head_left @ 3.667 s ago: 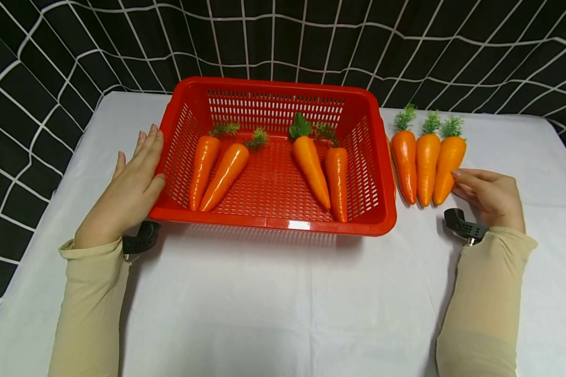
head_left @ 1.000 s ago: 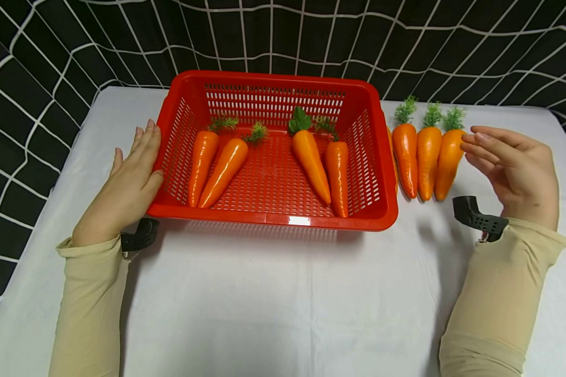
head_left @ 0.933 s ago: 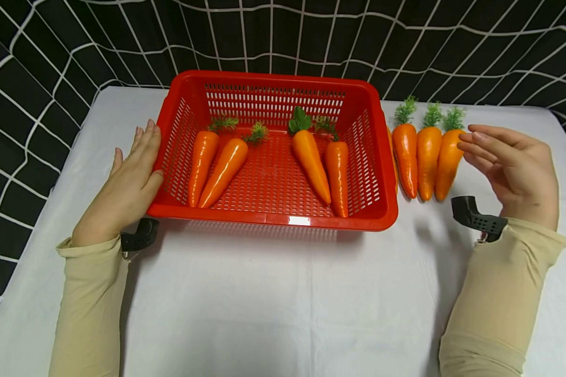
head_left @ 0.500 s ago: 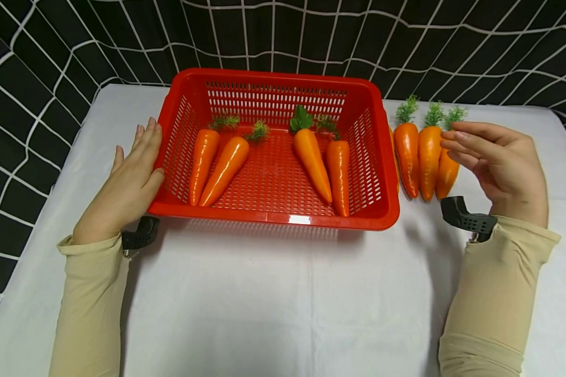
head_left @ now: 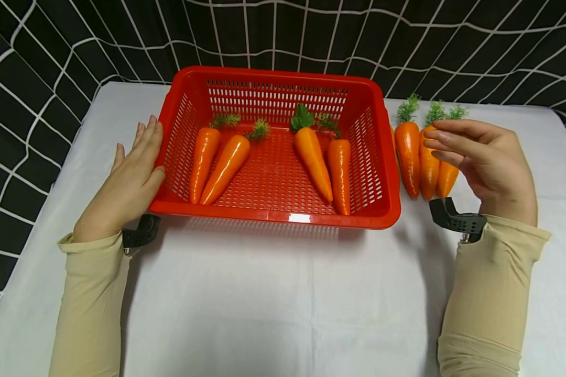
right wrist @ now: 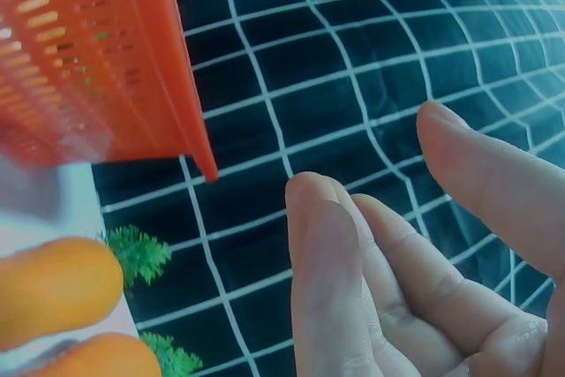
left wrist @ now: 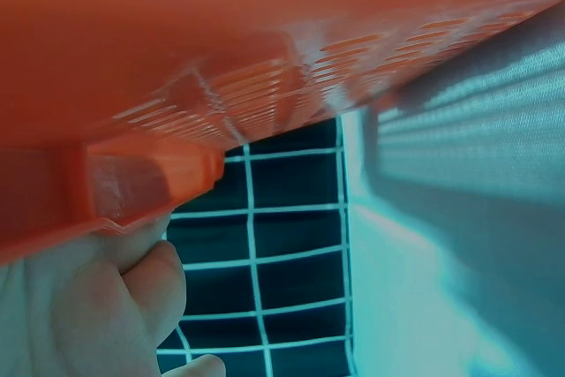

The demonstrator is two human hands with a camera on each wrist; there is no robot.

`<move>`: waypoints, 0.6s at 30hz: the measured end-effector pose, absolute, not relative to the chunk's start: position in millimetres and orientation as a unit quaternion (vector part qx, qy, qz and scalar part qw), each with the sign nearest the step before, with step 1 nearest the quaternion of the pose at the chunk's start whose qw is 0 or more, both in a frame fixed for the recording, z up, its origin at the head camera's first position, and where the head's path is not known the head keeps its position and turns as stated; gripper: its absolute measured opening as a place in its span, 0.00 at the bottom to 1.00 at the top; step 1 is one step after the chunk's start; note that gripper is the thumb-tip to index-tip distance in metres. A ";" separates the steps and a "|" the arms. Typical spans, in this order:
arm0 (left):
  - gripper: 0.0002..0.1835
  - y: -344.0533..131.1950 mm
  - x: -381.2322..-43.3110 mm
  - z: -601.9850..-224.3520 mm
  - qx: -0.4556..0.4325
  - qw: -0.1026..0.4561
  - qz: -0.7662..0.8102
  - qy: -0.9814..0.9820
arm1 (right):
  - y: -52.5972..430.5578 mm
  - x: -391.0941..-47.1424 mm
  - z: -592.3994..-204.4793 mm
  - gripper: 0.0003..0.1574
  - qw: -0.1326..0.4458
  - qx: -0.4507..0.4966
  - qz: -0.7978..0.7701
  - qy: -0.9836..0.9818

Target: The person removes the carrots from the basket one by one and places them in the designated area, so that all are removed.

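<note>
Red plastic is taking up mid-table: a slotted basket (head_left: 269,215) is sitting on white cloth (head_left: 264,303), and four orange carrots are lying inside. Left pair (head_left: 205,165) is resting toward nine o'clock, tips pointing at about seven; right pair (head_left: 313,165) is resting toward three, tips pointing between five and six. Left hand (head_left: 124,180) is pressing flat on the basket's nine-o'clock side, fingers straight, not wrapped round anything. Outside at three o'clock, a row of three carrots (head_left: 407,159) is lying side by side on the cloth, green tops at twelve, tips at six (an orange sliver is peeking out between basket and row, too hidden to name). Right hand (head_left: 492,162) is hovering over the row's three-o'clock end, partly covering two of those carrots in the head view; the right wrist view is showing thumb and fingers parted, loosely bent, holding nothing. Beige sleeves (head_left: 91,303) are covering both forearms, black wrist mounts (head_left: 141,233) are sticking out, and black white-gridded fabric (head_left: 287,36) is hanging at twelve.
</note>
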State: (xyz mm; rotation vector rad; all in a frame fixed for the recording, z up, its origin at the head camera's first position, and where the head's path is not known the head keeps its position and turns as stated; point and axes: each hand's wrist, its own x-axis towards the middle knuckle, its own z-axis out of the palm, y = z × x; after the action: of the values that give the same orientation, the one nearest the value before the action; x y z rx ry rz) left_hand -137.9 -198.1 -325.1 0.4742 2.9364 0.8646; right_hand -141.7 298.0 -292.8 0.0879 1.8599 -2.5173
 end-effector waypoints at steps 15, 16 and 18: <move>0.34 -199.7 -136.2 -323.9 0.151 0.024 0.280 0.948 | 273.0 -140.5 -287.4 0.14 0.023 -0.022 -0.764 0.645; 0.34 -199.2 -136.3 -323.5 0.151 0.023 0.281 0.947 | 272.1 -140.6 -287.7 0.14 0.024 -0.021 -0.762 0.647; 0.34 -197.5 -137.3 -323.5 0.153 0.023 0.282 0.947 | 271.0 -140.6 -288.5 0.14 0.028 -0.018 -0.760 0.649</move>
State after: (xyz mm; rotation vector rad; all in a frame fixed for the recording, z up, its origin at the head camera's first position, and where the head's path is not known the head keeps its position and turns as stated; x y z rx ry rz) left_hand -137.3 -197.5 -323.5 0.4741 2.9320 0.8740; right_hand -140.6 271.0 -288.5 -0.0567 2.0038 -2.3445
